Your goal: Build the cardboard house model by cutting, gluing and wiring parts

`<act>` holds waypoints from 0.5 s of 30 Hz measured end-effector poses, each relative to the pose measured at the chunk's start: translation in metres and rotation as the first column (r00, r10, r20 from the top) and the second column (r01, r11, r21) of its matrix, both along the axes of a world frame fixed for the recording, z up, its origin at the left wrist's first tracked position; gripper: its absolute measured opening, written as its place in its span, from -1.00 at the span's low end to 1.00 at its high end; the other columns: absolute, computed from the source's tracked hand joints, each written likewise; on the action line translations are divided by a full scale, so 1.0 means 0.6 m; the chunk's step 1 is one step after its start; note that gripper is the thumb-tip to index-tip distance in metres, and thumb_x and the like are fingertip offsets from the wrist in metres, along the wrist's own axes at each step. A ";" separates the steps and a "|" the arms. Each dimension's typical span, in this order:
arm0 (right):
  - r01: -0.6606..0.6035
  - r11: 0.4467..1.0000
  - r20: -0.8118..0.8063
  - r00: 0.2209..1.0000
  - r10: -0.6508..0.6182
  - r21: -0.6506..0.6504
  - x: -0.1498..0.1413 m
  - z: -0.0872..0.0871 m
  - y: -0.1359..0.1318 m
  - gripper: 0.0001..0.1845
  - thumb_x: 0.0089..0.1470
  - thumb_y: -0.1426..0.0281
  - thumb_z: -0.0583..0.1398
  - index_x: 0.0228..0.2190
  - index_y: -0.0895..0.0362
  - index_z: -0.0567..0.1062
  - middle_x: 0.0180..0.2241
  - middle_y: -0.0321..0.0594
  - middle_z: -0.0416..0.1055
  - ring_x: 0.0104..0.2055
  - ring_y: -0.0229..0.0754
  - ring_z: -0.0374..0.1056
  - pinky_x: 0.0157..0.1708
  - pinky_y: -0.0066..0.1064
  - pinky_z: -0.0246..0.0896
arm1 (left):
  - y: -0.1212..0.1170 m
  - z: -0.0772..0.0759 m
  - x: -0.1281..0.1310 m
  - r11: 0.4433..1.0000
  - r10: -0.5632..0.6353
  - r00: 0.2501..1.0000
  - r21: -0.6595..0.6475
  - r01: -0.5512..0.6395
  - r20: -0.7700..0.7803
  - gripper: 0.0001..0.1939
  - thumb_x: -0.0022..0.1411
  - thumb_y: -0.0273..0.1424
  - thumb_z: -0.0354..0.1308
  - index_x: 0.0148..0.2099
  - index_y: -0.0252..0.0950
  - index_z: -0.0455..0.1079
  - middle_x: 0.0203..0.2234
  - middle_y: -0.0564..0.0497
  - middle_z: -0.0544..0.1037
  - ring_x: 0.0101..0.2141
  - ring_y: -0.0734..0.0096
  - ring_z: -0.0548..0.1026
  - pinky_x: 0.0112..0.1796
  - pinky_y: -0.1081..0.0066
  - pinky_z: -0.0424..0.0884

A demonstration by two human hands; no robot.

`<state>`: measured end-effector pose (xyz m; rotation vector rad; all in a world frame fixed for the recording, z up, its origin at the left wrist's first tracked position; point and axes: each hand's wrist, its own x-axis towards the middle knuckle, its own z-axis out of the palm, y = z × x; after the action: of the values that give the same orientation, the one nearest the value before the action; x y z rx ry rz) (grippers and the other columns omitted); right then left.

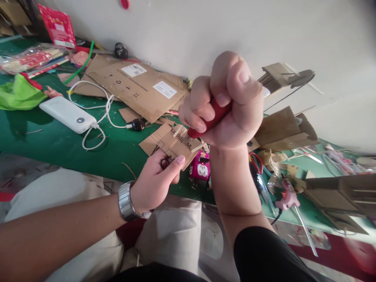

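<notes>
My left hand (155, 182), with a metal watch (127, 201) on the wrist, grips the near edge of a printed cardboard piece (179, 147) between thumb and fingers. Short pale sticks (198, 147) stand out from that piece. A small dark ring-shaped thing (165, 162) shows by my left fingers. Raised close to the camera, my right hand (232, 98) is closed in a fist around a red-handled tool (216, 117). Most of the tool is covered by my fingers, and a pale tip shows behind the thumb side. Below it on the green table sits a purple box-shaped item (200, 166).
A white power bank (67, 113) with a looped cable (108, 103) lies to the left. Flattened cardboard (138, 88) rests against the wall. On the right are a pink glue gun (288, 199), red-handled pliers (257, 162) and cardboard structures (337, 196).
</notes>
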<state>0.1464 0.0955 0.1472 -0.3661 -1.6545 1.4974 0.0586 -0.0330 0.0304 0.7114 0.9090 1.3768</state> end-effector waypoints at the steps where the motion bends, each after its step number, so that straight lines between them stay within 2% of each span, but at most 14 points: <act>1: 0.012 1.000 -0.024 1.000 -0.012 0.006 -0.004 -0.002 -0.001 -0.44 0.19 -0.06 0.34 -0.51 -0.06 0.17 -0.64 -0.41 0.04 -0.65 -0.19 -0.12 -0.64 -0.23 -0.05 | 0.000 0.000 0.001 1.000 0.003 1.000 0.002 -0.003 0.006 -0.57 0.46 -0.07 0.34 -0.26 -0.24 0.30 -0.59 0.19 0.33 -0.54 0.55 0.28 -0.45 0.45 0.25; 3: 0.029 0.999 -0.033 0.999 -0.028 0.032 -0.012 -0.005 -0.005 -0.47 0.24 -0.04 0.28 -0.50 -0.06 0.16 -0.63 -0.39 0.01 -0.64 -0.19 -0.12 -0.63 -0.22 -0.04 | 0.000 -0.001 0.002 1.000 0.002 1.000 0.010 -0.002 0.008 -0.58 0.46 -0.07 0.34 -0.25 -0.25 0.30 -0.58 0.19 0.33 -0.54 0.55 0.27 -0.45 0.45 0.24; 6: 0.083 0.995 0.022 0.996 -0.084 0.060 -0.022 -0.010 -0.010 -0.49 0.21 -0.04 0.28 -0.48 -0.05 0.16 -0.57 -0.35 0.03 -0.57 -0.18 -0.03 -0.60 -0.22 0.07 | 0.001 -0.002 0.002 1.000 0.004 1.000 0.014 -0.004 -0.018 -0.56 0.48 -0.07 0.33 -0.28 -0.25 0.29 -0.59 0.18 0.34 -0.53 0.55 0.28 -0.44 0.45 0.24; 8: 0.122 0.991 -0.041 0.992 -0.120 0.055 -0.021 -0.010 -0.011 -0.47 0.23 -0.10 0.23 -0.48 -0.06 0.15 -0.57 -0.35 0.02 -0.57 -0.16 -0.06 -0.62 -0.23 0.02 | 0.001 -0.002 0.001 1.000 0.014 0.999 0.013 -0.014 -0.047 -0.54 0.48 -0.07 0.32 -0.31 -0.26 0.27 -0.59 0.17 0.34 -0.53 0.54 0.30 -0.43 0.44 0.25; 10: 0.035 0.998 -0.043 0.999 -0.033 0.054 -0.014 -0.007 -0.011 -0.53 0.30 0.01 0.22 -0.48 -0.05 0.17 -0.57 -0.37 0.06 -0.59 -0.19 -0.05 -0.60 -0.24 -0.01 | 0.001 -0.001 0.000 1.000 0.012 0.998 0.017 -0.011 -0.059 -0.53 0.48 -0.07 0.32 -0.32 -0.26 0.25 -0.60 0.17 0.34 -0.53 0.55 0.30 -0.43 0.44 0.24; 13: -0.194 0.979 -0.030 0.980 0.197 0.066 0.000 -0.004 -0.011 -0.58 0.43 0.27 0.18 -0.47 -0.01 0.19 -0.55 -0.41 0.11 -0.60 -0.28 -0.02 -0.55 -0.29 -0.04 | 0.002 -0.002 0.000 1.000 -0.006 0.999 0.024 0.007 -0.043 -0.54 0.47 -0.07 0.33 -0.30 -0.26 0.27 -0.60 0.18 0.33 -0.54 0.55 0.28 -0.45 0.44 0.22; 15: -0.211 0.974 -0.042 0.976 0.215 0.078 -0.001 -0.005 -0.011 -0.59 0.46 0.35 0.16 -0.46 0.00 0.19 -0.54 -0.42 0.11 -0.59 -0.29 -0.01 -0.53 -0.31 -0.03 | 0.003 -0.003 0.000 1.000 -0.003 0.999 0.028 0.004 -0.036 -0.54 0.48 -0.08 0.33 -0.31 -0.26 0.27 -0.60 0.18 0.33 -0.54 0.56 0.27 -0.45 0.45 0.22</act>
<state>0.1457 0.0892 0.1440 -0.1113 -1.7467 1.5830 0.0585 -0.0309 0.0285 0.7612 0.9172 1.3799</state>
